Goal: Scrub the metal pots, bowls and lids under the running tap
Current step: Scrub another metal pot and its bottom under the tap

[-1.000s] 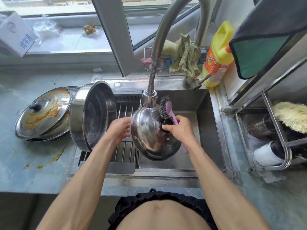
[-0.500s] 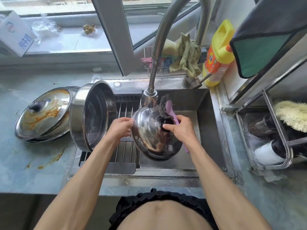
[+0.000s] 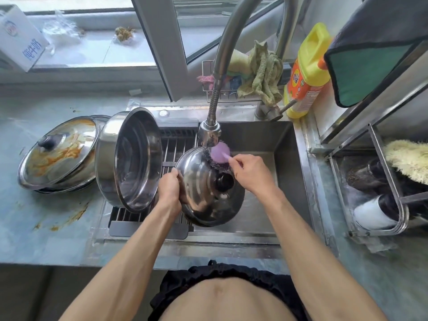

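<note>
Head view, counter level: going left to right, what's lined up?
Dirty lid → big pot on its side → left hand → lid being scrubbed → right hand → white cup in the rack.

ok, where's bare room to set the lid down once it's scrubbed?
Free: sink floor right of the lid; counter in front of the dirty lid, though sauce-stained. Crowded: drain rack under the tilted pot; the right shelf.

Two hands (image 3: 170,189) (image 3: 251,171) were at the sink (image 3: 284,144) — one tap (image 3: 209,133), one scrubbing brush (image 3: 220,152), two lids (image 3: 208,195) (image 3: 59,154), one pot (image 3: 129,158) on its side — plus one yellow detergent bottle (image 3: 308,72) and one white carton (image 3: 18,38).
</note>
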{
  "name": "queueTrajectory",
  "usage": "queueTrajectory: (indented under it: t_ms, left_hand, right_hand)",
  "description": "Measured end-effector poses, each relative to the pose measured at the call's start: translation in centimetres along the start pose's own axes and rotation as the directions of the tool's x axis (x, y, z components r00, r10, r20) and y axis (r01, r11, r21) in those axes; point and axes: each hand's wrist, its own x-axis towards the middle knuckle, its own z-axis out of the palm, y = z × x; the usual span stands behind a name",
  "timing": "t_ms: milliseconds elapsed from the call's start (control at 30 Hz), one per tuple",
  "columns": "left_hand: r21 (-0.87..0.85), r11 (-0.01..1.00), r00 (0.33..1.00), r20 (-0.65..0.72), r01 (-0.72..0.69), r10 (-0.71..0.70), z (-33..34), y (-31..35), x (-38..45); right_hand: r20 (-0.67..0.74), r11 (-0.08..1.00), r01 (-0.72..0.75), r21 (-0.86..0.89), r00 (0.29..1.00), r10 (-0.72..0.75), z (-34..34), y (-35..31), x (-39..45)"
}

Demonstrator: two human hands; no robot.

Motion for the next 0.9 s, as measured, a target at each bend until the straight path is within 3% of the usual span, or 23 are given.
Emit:
queueTrajectory:
  t_ms: [67, 167, 267, 433, 567, 733, 900]
  left_hand:
    - [0.099, 0.995, 0.999, -0.016, -0.032, 0.034, 0.2, 0.2, 0.3]
    - [0.036, 0.999, 0.999, -0.043, 0.018, -0.016, 0.3, 1.0, 0.4]
    - [-0.075, 0.994, 0.996, -0.052, 0.074, -0.078, -0.2, 1.6, 0.4]
    - [-0.026, 0.997, 0.995, -0.062, 0.074, -0.075, -0.5, 1.8, 0.7]
    - [0.001, 0.997, 0.997, -0.035, 0.073, -0.073, -0.4, 1.7, 0.5]
    - [0.092, 0.995, 0.999, -0.024, 0.047, -0.045, 0.7, 2.7, -0.1]
    - [0.084, 0.995, 0.996, 0.064, 0.05, -0.055, 0.4, 2.7, -0.2]
  right_hand:
    - [0.109, 0.983, 0.089, -0.162, 0.991, -0.072, -0.3, -1.1, 0.4]
    - [0.155, 0.962, 0.093, -0.255, 0.986, -0.054, -1.2, -0.9, 1.7]
    - [0.087, 0.957, -0.001, -0.29, 0.996, 0.027, -2.2, 0.0, 2.4]
    - [0.17, 0.916, 0.208, -0.343, 0.973, -0.157, -1.1, -1.6, 1.1]
    - [0.105, 0.928, 0.049, -0.369, 0.994, -0.011, -2.7, -0.5, 2.3]
    - [0.243, 0.935, 0.224, -0.275, 0.957, -0.157, -1.2, -3.7, 1.0]
    - [0.188, 0.969, 0.031, -0.247, 0.982, 0.016, -2.7, -1.7, 4.2]
